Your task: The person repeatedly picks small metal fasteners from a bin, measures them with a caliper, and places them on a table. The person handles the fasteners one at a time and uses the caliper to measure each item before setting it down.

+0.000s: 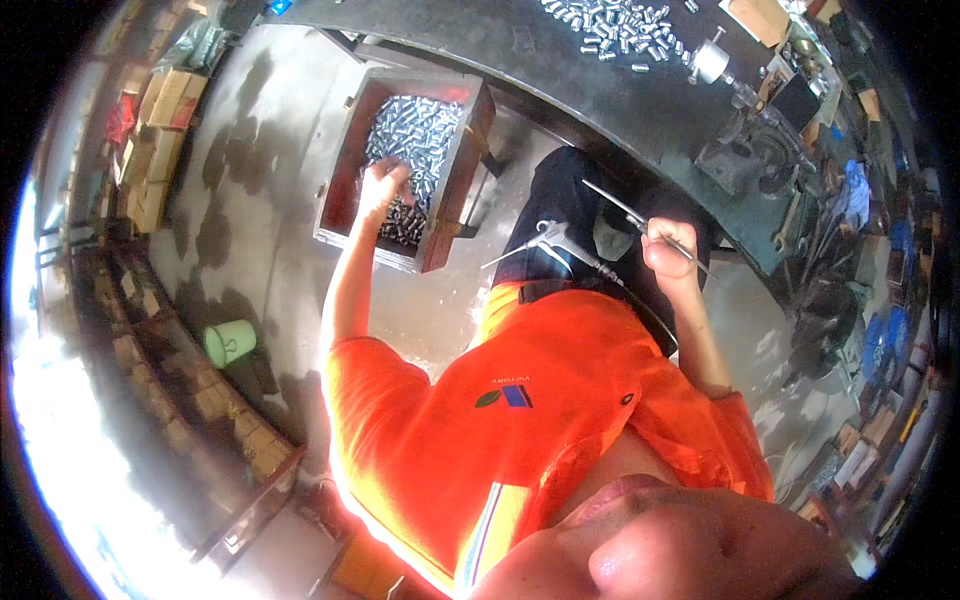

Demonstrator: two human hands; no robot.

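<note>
My left hand (pixel 387 185) is in the box on the left, its fingers curled at the edge of the heaped parts; what they hold, if anything, is hidden. Small shiny metal cylinders (pixel 415 140) fill the far part of the wooden box (pixel 453 215), and darker ones (pixel 403 224) lie at its near end. Over my right thigh, my right hand (pixel 668 250) is closed around a thin metal rod (pixel 625 208), which sticks out at both ends of the fist. An air blow gun (pixel 558 240) with a long nozzle and hose lies across my lap.
Ahead is a dark metal workbench (pixel 450 30), with a pile of metal cylinders (pixel 625 28) at its back. A clamping fixture (pixel 710 62) stands to the right, near a wrench (pixel 786 228) and a blue cloth (pixel 856 195). On the floor at left is a green bucket (pixel 230 343).
</note>
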